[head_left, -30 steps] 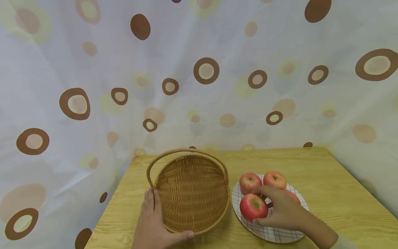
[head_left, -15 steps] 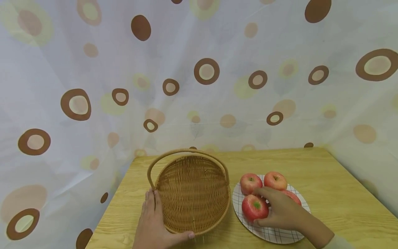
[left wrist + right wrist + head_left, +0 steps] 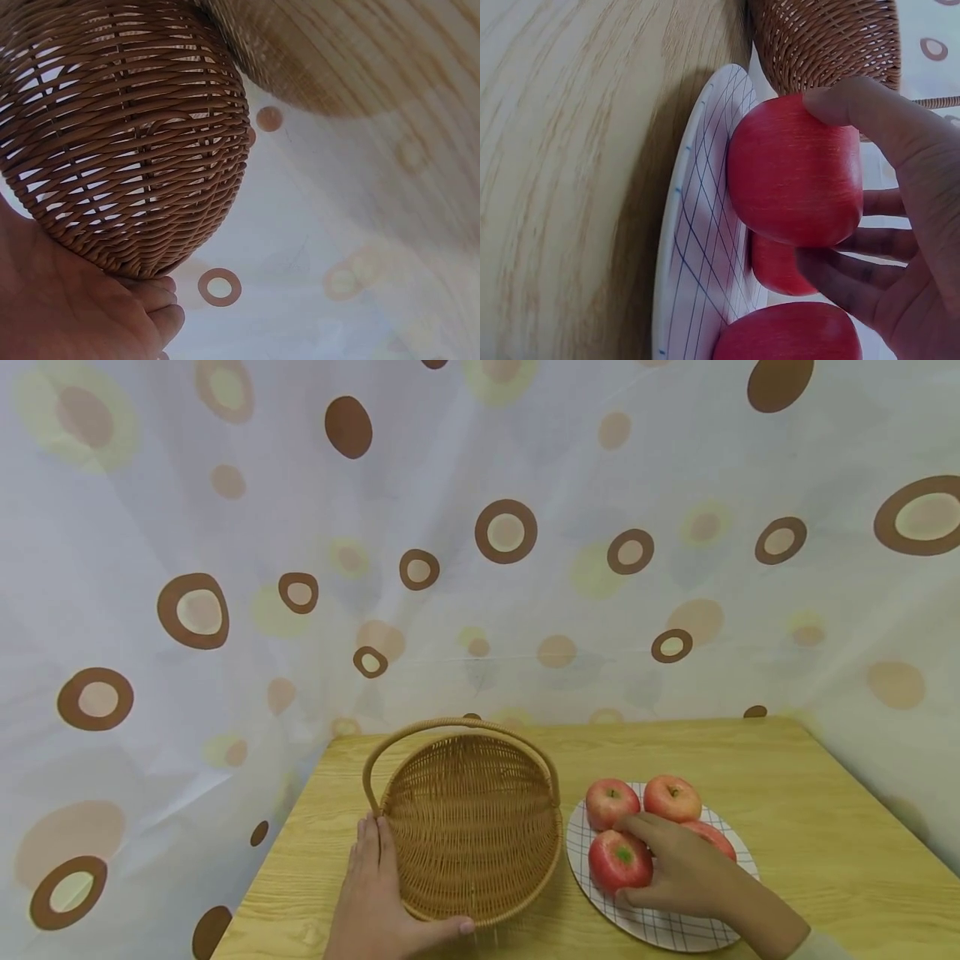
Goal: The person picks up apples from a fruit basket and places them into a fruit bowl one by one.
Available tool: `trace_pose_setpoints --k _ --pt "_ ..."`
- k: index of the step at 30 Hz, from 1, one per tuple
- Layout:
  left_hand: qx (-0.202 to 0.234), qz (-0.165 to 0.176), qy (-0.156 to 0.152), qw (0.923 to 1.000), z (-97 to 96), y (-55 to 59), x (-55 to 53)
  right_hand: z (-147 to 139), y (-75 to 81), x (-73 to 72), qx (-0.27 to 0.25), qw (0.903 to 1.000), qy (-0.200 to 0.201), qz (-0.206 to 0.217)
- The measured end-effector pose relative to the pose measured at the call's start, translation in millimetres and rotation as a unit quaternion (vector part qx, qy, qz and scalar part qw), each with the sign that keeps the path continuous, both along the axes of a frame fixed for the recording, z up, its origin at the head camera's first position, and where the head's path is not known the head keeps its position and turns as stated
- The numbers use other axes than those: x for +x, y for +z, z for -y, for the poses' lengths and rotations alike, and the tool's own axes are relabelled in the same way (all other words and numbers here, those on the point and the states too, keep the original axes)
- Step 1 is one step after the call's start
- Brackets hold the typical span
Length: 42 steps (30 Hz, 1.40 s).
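In the head view an oval wicker basket (image 3: 476, 835) with an arched handle (image 3: 465, 723) stands left of centre, nothing showing inside it. My left hand (image 3: 375, 893) rests against its near left side, fingers straight along the rim and thumb along the front. To the right, my right hand (image 3: 682, 868) grips a red apple (image 3: 618, 862) between thumb and fingers, at the left side of a white checked plate (image 3: 645, 927). From the right wrist, that apple (image 3: 795, 172) sits right at the plate's surface (image 3: 705, 202).
Two more apples, a left one (image 3: 611, 802) and a right one (image 3: 672, 797), sit at the back of the plate. Another apple (image 3: 712, 837) is partly hidden behind my right hand. The wooden table (image 3: 810, 827) meets a dotted curtain (image 3: 555, 602) at the back.
The gripped apple and my right hand have shifted slightly right and lower over the plate. My left hand stays on the basket, and the whole head view has drifted a little.
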<state>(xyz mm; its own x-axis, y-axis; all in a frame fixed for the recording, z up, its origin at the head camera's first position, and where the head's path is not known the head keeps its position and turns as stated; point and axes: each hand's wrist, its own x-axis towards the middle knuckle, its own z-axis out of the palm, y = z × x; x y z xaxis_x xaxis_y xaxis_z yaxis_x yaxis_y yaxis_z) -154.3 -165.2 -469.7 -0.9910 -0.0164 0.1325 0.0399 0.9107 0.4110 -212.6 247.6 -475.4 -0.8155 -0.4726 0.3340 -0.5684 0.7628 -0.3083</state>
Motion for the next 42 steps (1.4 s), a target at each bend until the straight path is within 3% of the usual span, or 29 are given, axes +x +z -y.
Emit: trace_pose_setpoints --k 9,19,27,36,42 --pt "0.002 -0.006 -0.006 1.0 2.7 1.7 -3.2 -2.7 -4.9 -3.4 0.008 0.9996 0.001 -0.027" --pt "0.015 -0.004 -0.014 0.9998 4.9 8.0 -2.0 1.8 -4.0 -4.2 0.003 0.9996 -0.006 -0.027" --pt "0.033 0.006 -0.031 0.9989 8.5 17.2 -4.1 -6.6 5.0 -10.0 0.025 0.9948 -0.021 -0.097" --pt "0.063 0.015 -0.043 0.9969 11.0 20.3 -4.9 -23.7 21.0 -10.3 -0.012 0.9961 -0.032 -0.082" --pt "0.069 0.021 -0.033 0.9969 16.6 24.9 -4.1 -34.4 37.1 -7.5 -0.032 0.9934 -0.043 -0.101"
